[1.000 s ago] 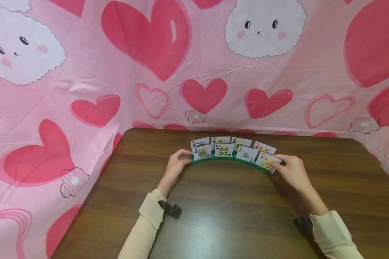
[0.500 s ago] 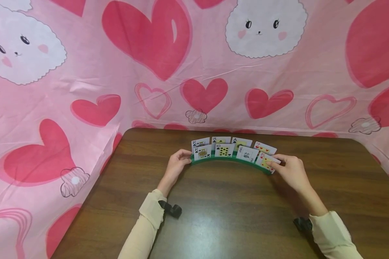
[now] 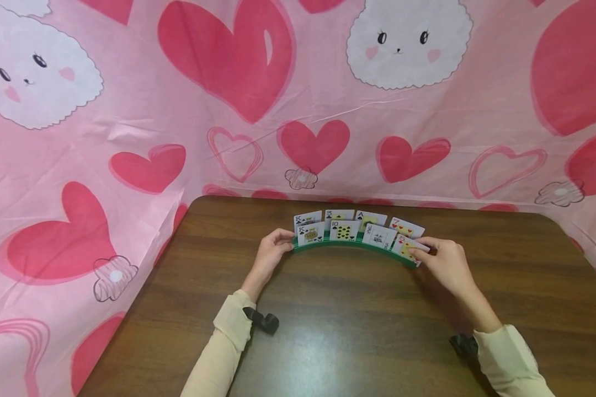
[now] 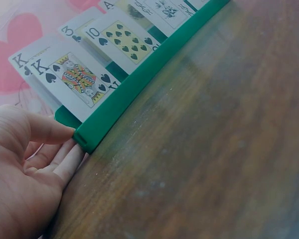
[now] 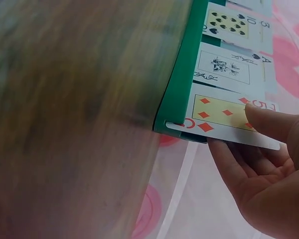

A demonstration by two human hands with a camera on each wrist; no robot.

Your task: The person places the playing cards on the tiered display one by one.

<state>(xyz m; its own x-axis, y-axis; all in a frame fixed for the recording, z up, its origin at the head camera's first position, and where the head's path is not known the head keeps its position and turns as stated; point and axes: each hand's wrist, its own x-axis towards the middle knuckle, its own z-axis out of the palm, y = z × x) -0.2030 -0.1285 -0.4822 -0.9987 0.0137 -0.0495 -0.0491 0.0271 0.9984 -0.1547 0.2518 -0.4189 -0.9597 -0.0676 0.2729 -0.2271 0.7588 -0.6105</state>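
Note:
A curved green card holder stands on the table with two rows of playing cards upright in it. At its left end my left hand grips the tip between thumb and fingers, beside the king of spades. My right hand pinches the five of diamonds at the right end, thumb on its face and fingers behind. That card's lower edge sits in the front slot. Also in front are the ten of spades and a joker. Behind them stand another king, a three, an ace and a seven of hearts.
The brown wooden table extends on all sides of the holder. Pink cloth with hearts hangs behind and to the left, close to the table's far edge. Black camera mounts are strapped at both wrists.

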